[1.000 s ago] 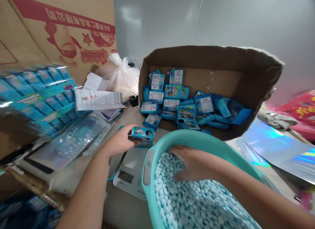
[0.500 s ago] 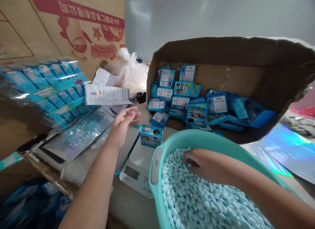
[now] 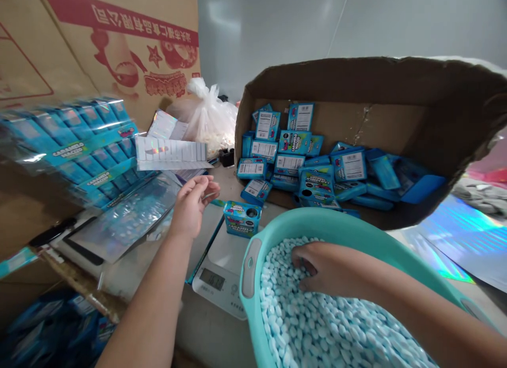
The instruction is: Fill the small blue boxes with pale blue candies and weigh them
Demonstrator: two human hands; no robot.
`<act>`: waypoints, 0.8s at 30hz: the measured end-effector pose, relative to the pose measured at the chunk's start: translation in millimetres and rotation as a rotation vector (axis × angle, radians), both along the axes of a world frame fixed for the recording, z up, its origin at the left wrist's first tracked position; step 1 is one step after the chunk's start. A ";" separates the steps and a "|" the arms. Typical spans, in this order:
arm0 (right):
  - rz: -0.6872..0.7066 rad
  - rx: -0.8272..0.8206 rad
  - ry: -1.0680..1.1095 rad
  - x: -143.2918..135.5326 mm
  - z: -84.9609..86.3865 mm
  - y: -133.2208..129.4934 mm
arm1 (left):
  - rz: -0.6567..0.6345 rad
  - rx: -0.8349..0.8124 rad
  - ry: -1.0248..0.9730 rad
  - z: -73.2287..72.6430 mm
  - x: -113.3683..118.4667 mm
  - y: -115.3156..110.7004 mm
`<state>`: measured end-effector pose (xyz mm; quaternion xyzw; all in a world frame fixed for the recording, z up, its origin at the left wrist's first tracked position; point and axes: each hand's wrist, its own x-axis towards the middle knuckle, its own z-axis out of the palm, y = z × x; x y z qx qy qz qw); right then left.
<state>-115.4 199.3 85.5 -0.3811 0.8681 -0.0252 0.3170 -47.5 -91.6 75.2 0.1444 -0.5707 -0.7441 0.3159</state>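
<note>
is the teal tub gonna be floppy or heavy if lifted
The teal tub likely feels heavy, given the many pale blue pieces inside. Its smooth, even curve suggests stiff plastic. The loose, rounded pieces would probably slide about if it tilted.

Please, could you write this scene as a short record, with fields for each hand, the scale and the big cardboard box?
Left hand: beside the Caramelo Macizo carton, not touching it
Right hand: in the turquoise tub, touching pale-blue candies; grip unclear
Digital scale: white, carrying that carton; reading illegible
Cardboard box: open side facing the camera, holding blue cartons
</note>
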 end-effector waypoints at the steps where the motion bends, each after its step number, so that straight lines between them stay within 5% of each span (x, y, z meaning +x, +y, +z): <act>1: 0.008 -0.003 -0.001 -0.2 -0.7 0.3 | -0.002 -0.006 -0.003 -0.3 -0.2 0.0; 8: 0.022 -0.018 -0.020 0.8 2.5 0.6 | -0.169 -0.148 -0.105 3.5 10.1 -3.6; 13: 0.024 -0.012 -0.031 1.0 8.0 -1.0 | -0.542 -0.713 -0.430 -2.1 15.1 -0.8; 18: 0.037 -0.036 -0.026 -1.4 4.8 0.6 | -0.425 -0.943 -0.395 -5.0 8.7 13.2; 22: 0.034 -0.049 -0.007 -2.8 2.0 1.9 | -0.160 -1.425 -0.015 7.7 16.6 18.9; 24: 0.035 -0.054 -0.007 -3.3 1.8 1.8 | -0.158 -1.587 0.093 14.8 23.2 21.4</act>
